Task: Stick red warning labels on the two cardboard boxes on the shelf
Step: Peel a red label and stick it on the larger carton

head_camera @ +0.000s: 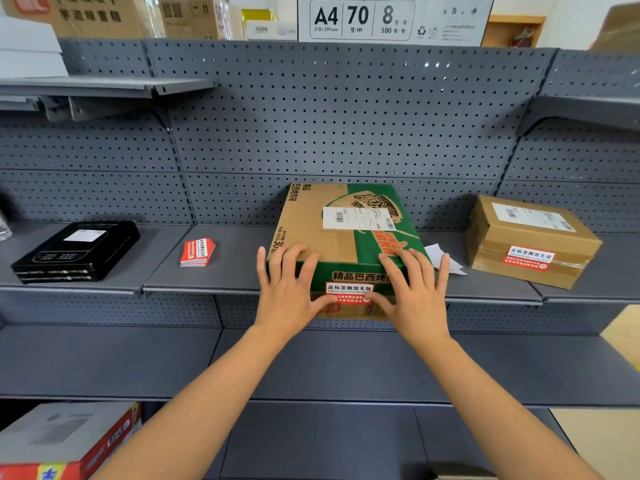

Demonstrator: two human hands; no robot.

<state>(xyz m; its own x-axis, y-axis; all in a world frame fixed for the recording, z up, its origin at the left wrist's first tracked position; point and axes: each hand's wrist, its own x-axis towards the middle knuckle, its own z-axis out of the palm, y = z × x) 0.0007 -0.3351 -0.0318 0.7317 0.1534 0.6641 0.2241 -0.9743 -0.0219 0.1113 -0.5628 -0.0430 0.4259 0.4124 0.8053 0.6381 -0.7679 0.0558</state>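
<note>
Shelf point(225, 268): grey metal with a pegboard back; carries every item below.
Green-and-brown cardboard box point(346, 237): middle of the shelf, its front face flush with or slightly over the front edge. Stiff corrugated walls, and probably some weight given its bulk. It should take thumb pressure without buckling. Best steadied from the top front edge.
Brown cardboard box point(530, 237): right end of the shelf, turned at an angle, taped shut and well apart from the green box. Looks lighter and is likely to slide if pushed.
Black box point(76, 251): left end of the shelf, lying flat.
Left hand point(291, 296): fingers straight and spread over the green box's top front edge, thumb pressing the left end of the label. Grasps nothing.
Right hand point(415, 296): mirrors the left, with fingers flat on the box top and thumb on the label's right end. Grasps nothing.
Spare label stack point(197, 252): between the black box and the green box, near the front edge.
Label on green box point(349, 292): red and white, on the front face between the two thumbs. A thin adhesive film, best smoothed outward from the centre.
Label on brown box point(528, 258): stuck on the front face, flat.
White paper scraps point(440, 258): just beside the green box's right side, probably peeled backing.
Task status: judged near complete, as both boxes carry labels.
</note>
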